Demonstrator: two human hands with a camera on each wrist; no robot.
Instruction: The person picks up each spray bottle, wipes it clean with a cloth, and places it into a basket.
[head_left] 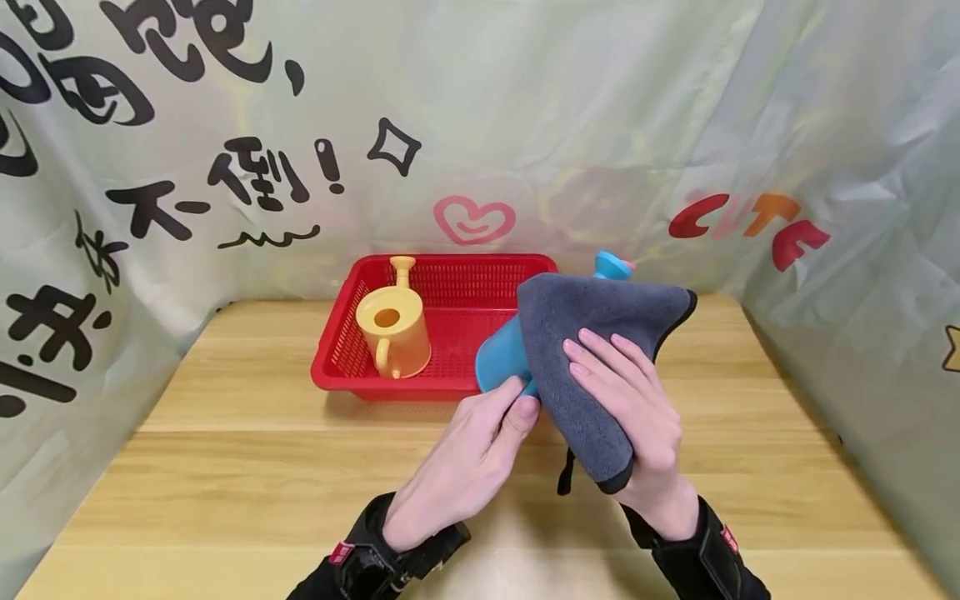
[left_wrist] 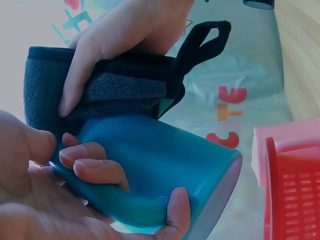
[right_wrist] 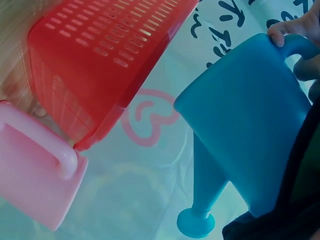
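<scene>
A blue watering can (head_left: 501,357) is held tilted in the air over the front right of the red basket (head_left: 408,385). My left hand (head_left: 468,454) grips its handle (left_wrist: 135,202), with the fingers curled through the loop. A dark grey cloth (head_left: 577,367) with black edging drapes over the can's top. My right hand (head_left: 630,400) holds the cloth against the can, fingers spread along its outside and thumb over its edge. The can's spout (right_wrist: 202,175) shows below the body in the right wrist view; in the head view only its blue head rises behind the cloth.
Inside the basket's left end stands a yellow watering can (head_left: 396,329). A pink watering can (right_wrist: 42,165) is beside the basket, mostly hidden by the cloth in the head view. The wooden table (head_left: 247,475) is bounded by a printed curtain (head_left: 615,100).
</scene>
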